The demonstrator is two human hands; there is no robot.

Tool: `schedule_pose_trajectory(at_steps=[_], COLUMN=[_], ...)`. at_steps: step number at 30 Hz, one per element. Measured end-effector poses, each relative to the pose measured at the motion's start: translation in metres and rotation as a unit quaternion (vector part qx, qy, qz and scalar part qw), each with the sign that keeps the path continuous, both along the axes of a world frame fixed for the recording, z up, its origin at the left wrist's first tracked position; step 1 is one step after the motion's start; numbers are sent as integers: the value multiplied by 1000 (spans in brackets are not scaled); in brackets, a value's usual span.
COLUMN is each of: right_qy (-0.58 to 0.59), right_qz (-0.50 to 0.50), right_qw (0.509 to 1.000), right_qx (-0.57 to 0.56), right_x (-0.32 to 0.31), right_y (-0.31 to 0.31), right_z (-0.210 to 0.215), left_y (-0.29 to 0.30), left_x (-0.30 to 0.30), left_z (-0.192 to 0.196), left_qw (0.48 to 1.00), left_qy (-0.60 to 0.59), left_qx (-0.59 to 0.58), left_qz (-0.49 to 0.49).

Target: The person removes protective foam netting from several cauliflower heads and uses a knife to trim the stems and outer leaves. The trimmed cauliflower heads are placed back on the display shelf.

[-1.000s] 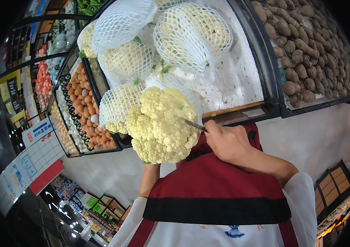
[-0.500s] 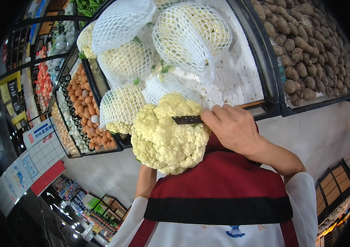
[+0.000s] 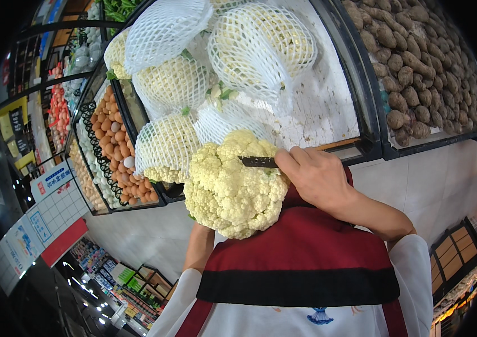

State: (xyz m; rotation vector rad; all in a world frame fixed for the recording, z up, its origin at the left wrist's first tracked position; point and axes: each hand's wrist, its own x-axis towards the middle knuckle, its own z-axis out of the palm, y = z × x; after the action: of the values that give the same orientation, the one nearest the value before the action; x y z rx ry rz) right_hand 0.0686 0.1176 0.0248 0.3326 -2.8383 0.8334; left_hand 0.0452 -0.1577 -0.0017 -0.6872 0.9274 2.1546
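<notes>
A bare pale-yellow cauliflower is held up in front of my apron. My left forearm rises behind it; the hand is hidden beneath the head, which it supports from below. My right hand is closed around a knife whose handle is covered by the fingers. The knife's short dark blade points left and lies against the upper right of the florets. Just beyond, a net-wrapped cauliflower sits in the white-lined bin.
More cauliflowers in white foam nets fill the bin's far and left parts. Brown eggs lie in a black-edged bin to the left, and brown taro-like roots to the right. The bins' black rim runs in front of me.
The cauliflower in my hands has shifted slightly to the right and turned a little. The blade has moved slightly right with it; my right hand keeps its grip.
</notes>
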Motion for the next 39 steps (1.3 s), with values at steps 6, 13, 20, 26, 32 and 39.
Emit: schedule_pose_trajectory(at_steps=[6, 13, 20, 26, 32, 39], right_qy=[-8, -222, -274, -258, -233, -248], right_qz=[-20, 2, -53, -116, -113, -116], right_qw=[1000, 953, 935, 867, 817, 776], right_qx=[-9, -206, -220, -410, -515, -569], right_x=[3, 6, -13, -20, -19, -15], right_y=[-3, 15, 40, 35, 16, 7], right_z=[-8, -11, -34, -34, -29, -16], left_y=[2, 4, 8, 5, 3, 13], left_x=[3, -8, -19, -15, -12, -18], left_z=[-1, 5, 8, -11, -12, -10], left_qw=[1000, 1000, 995, 998, 999, 999], left_qy=[-5, 5, 6, -30, -11, 29], left_qx=[6, 30, 95, 27, 33, 17], left_qz=[1, -1, 8, 43, 38, 13])
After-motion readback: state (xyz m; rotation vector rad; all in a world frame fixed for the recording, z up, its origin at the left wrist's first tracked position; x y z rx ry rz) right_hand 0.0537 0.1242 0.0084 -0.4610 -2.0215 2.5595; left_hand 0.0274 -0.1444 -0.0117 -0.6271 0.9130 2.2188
